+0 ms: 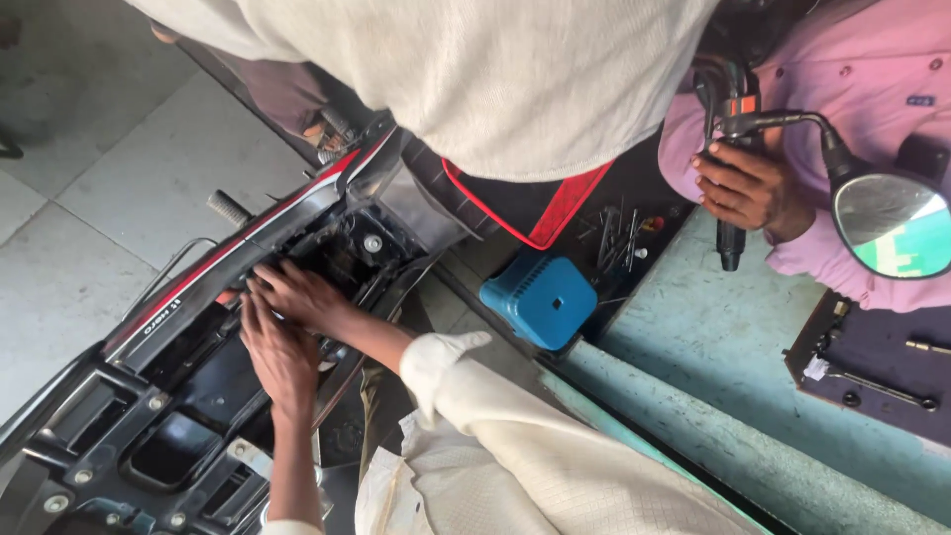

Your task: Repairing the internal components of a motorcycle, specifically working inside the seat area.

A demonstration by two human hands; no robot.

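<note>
Both my hands, left hand (280,357) and right hand (297,294), fingers pressed flat, reach inside the motorcycle frame (149,426); stiff, heavy, I'd grip edges.

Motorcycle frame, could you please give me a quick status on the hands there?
Left hand and right hand both flat inside open motorcycle frame, holding nothing. Co-worker's hand grips handlebar nearby.
</note>
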